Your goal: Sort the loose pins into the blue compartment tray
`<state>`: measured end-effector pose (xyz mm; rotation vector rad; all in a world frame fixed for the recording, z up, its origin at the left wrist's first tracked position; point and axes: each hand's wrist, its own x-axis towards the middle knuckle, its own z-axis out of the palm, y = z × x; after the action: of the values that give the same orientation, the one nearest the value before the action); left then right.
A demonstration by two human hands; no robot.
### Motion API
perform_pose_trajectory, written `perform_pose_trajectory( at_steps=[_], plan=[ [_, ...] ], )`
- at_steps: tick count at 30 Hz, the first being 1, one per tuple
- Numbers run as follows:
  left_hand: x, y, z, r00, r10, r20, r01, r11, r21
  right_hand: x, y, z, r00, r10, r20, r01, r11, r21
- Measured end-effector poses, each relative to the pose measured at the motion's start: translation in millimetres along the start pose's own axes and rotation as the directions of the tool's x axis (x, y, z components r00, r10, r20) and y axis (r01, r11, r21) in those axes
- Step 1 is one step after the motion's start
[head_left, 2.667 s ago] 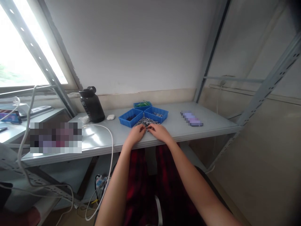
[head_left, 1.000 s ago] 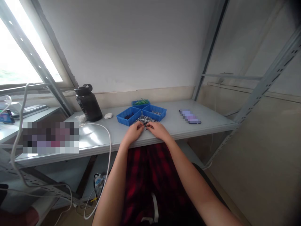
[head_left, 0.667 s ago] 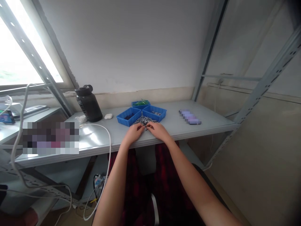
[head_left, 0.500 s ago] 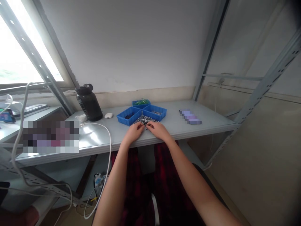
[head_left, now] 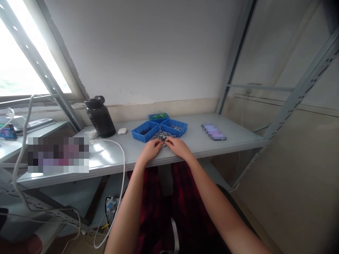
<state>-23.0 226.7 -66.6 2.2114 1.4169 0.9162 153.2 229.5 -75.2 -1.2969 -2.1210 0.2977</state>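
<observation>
My left hand (head_left: 151, 149) rests at the near edge of a loose pile of thin, silvery and dark metal pieces (head_left: 166, 134) on the table. Its fingers are closed in a pinch. Close beside it, my right hand (head_left: 178, 146) is pinched in the same way, the fingertips of both almost meeting. Whatever lies between the fingers is too small to name. Behind the pile stand three blue bins: the left bin (head_left: 137, 136) holds small dark pieces, the right bin (head_left: 182, 132) thin metal pieces, and the back bin (head_left: 156, 120) green pieces.
A dark water bottle (head_left: 102, 118) and a white earbud case (head_left: 122, 131) stand left of the bins. A phone (head_left: 214, 132) lies to the right. A white cable (head_left: 124, 165) hangs over the table's front edge. Metal shelf posts flank the table.
Both hands stay at the pile with hardly any movement of the fingers. The view has tipped very slightly, and my legs below the table have shifted a little.
</observation>
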Motion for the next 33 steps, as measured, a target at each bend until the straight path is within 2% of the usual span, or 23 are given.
perform_pose_trajectory(
  at_steps=[7,19,25,33],
  plan=[
    [-0.1,-1.4,0.7,0.999,0.035,-0.034,-0.036,0.999,-0.019,0.5,1.5,0.0,1.0,-0.014,-0.003,0.014,1.0,0.009],
    [-0.5,-0.5,-0.2,1.0,0.016,0.001,-0.016,1.0,0.001,1.2,2.8,3.1,0.999,0.022,-0.033,-0.022,1.0,0.004],
    [-0.4,-1.5,-0.2,1.0,0.015,-0.005,-0.015,1.0,0.004,-0.3,0.2,0.2,0.999,0.034,0.0,-0.034,0.999,0.033],
    [0.3,-2.7,0.5,1.0,0.008,0.001,-0.008,1.0,0.007,0.0,0.2,0.3,1.0,-0.001,0.004,0.001,0.999,-0.032]
  ],
)
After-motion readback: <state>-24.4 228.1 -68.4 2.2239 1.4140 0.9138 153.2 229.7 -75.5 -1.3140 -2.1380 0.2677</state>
